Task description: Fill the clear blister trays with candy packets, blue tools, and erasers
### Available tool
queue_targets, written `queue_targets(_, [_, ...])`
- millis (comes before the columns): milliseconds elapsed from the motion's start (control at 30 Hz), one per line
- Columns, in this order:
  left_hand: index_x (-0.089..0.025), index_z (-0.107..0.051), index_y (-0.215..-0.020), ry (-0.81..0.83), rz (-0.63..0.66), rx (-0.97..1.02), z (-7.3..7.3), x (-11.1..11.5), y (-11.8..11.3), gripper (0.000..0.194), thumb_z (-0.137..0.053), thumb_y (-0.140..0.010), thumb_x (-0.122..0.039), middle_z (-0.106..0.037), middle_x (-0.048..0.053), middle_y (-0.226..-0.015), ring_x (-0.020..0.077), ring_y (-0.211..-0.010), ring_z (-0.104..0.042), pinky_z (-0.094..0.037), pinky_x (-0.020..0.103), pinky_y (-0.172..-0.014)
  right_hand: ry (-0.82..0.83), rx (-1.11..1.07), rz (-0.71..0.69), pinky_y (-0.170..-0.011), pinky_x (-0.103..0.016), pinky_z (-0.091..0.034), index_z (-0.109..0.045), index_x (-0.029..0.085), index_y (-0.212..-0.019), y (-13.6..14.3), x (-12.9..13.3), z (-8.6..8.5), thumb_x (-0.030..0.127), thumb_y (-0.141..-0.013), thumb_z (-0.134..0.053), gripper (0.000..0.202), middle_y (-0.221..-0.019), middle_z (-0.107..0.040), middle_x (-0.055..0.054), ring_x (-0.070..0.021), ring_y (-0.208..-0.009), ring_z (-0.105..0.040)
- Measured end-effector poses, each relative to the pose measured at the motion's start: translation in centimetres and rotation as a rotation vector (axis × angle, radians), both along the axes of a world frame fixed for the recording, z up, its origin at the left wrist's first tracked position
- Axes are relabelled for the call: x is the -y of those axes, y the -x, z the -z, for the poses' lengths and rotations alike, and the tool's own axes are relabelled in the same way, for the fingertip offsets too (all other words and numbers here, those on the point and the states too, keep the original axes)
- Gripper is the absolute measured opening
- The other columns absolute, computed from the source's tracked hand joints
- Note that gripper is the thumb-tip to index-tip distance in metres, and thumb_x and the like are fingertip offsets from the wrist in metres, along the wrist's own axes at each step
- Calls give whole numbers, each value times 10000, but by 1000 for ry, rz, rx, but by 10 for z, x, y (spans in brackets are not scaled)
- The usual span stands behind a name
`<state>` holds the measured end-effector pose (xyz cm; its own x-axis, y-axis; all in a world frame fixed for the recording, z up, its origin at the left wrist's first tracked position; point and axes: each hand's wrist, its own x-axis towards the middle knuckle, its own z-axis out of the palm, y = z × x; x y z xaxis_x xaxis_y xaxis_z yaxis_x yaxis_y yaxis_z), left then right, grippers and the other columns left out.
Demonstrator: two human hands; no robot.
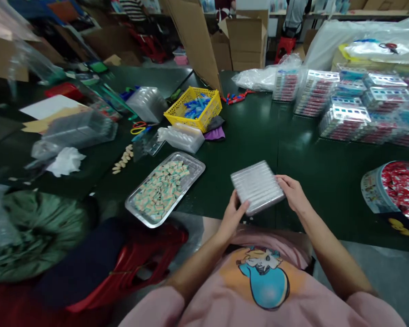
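Observation:
Between my two hands is a stack of clear ridged plastic trays (pixel 258 186), tilted just above the dark green table near its front edge. My left hand (pixel 234 211) grips the near left corner, thumb on top. At the right corner my right hand (pixel 291 191) has its fingers closed on the stack's edge. Left of my hands lies a metal tray (pixel 198 167) with many small beige and green pieces (pixel 162 188). Behind it, a stack of clear plastic packs (pixel 184 137) rests beside a yellow basket (pixel 210 121) holding blue items (pixel 196 106).
Stacked blister packs (pixel 344 119) stand at the back right. A tub (pixel 371 190) of red wrapped pieces sits at the right edge. Red-handled scissors (pixel 138 127), wooden pieces (pixel 123 160) and clear plastic trays (pixel 80 129) lie left. A red stool (pixel 139 268) stands at lower left.

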<state>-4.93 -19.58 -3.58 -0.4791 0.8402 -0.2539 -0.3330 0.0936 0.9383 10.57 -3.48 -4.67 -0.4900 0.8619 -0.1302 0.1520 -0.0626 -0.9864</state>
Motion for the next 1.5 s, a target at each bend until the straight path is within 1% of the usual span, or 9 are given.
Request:
queue_targets(133, [-227,-583,-1260,173,-68,-160,12,57,26,586,-741,-727,-413,-559,123,-1340,304,-1298,-469,-349,427,-1094,20,103,-279,-665,-284,-431,-704,182,-808,23,-14,-15,442,-765,-631,274,-736,-652,-8,-145,-679,-552])
queue_targets(233, [-271,-549,-1290,126,-232,-594,9,76,45,533,-681,-786,-383,-525,114,-1348,298,-1282,-473,-349,473,-1086,131,161,-445,-583,-247,-386,-693,172,-742,32,-27,-28,390,-713,-679,220,-644,-605,14,-102,-594,-495])
queue_targets(333, [-305,-604,-1223,-89,-60,-974,-14,52,61,454,-692,-778,-317,-550,76,-1331,300,-1331,-417,-271,500,-1133,280,230,-521,-539,-224,-365,-687,165,-714,39,-38,-36,363,-665,-729,208,-615,-596,14,-91,-576,-503])
queue_targets(500, [-295,-674,-1153,-148,605,-870,-47,-29,71,370,-685,-785,-337,-560,60,-1369,329,-1396,-335,-113,526,-1177,486,235,-585,-546,-209,-393,-675,153,-705,49,-48,-39,376,-634,-779,256,-628,-601,13,-80,-579,-518])
queue_targets(600, [-288,-665,-1168,-59,619,-802,-44,-45,71,390,-684,-783,-352,-544,63,-1388,325,-1392,-344,-96,520,-1178,541,217,-618,-561,-215,-408,-679,152,-722,61,-49,-38,365,-652,-771,243,-643,-610,10,-81,-590,-524])
queue_targets(800, [-279,-581,-1286,48,542,-1159,-35,-15,72,438,-595,-861,-380,-528,89,-1402,330,-1372,-370,-205,530,-1120,549,245,-846,-606,-248,-421,-670,161,-682,95,-52,-39,286,-682,-691,127,-647,-607,2,-101,-610,-532])
queue_targets(1033, [-195,-556,-1300,104,464,-1466,-42,-13,65,434,-563,-887,-326,-562,120,-1356,330,-1308,-434,-317,508,-1032,280,350,-1007,-592,-237,-375,-624,159,-693,113,-55,-46,249,-729,-574,109,-621,-558,22,-96,-607,-491])
queue_targets(1233, [-163,-572,-1262,167,444,-1514,-44,-10,61,398,-530,-905,-334,-565,119,-1352,335,-1336,-401,-227,548,-1110,140,399,-855,-580,-237,-356,-590,168,-717,124,-86,-36,263,-753,-564,104,-638,-538,17,-96,-601,-466])
queue_targets(1500, [-161,-587,-1234,184,463,-1550,-45,-6,62,372,-526,-904,-321,-565,124,-1353,323,-1330,-421,-233,548,-1120,192,461,-566,-515,-233,-317,-573,179,-664,152,-177,14,215,-782,-599,127,-535,-462,29,-82,-497,-380])
